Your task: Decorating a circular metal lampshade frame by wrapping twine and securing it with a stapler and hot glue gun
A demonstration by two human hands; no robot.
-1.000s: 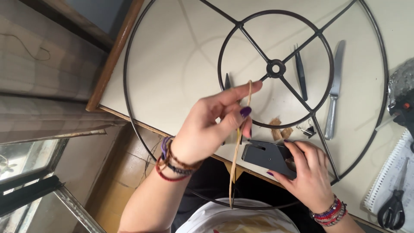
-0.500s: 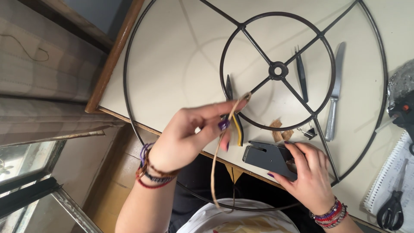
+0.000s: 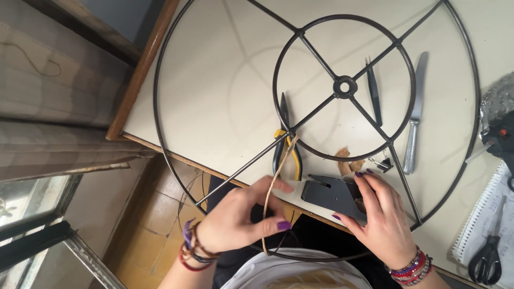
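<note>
The left hand [image 3: 241,219] is curled partly closed at the near edge of the pale cream worktop [image 3: 214,80], pinching a thin tan strip of cane [image 3: 276,184] between thumb and forefinger. The strip runs from below the hand up over the worktop's edge to the yellow-handled pliers [image 3: 286,152], which lie just inside the near edge. The right hand [image 3: 377,211] lies flat and loosely spread on a dark grey metal stapler [image 3: 332,195] at the same near edge, fingers draped over its far end without a firm grip. A large dark wire frame [image 3: 345,85] of two concentric rings joined by spokes rests on the worktop and overhangs its near edge. Inside the rings lie black tweezers [image 3: 373,91] and a silver table knife [image 3: 415,115]. Black-handled scissors [image 3: 488,257] sit on a spiral notebook [image 3: 482,214] toward the right corner.
</note>
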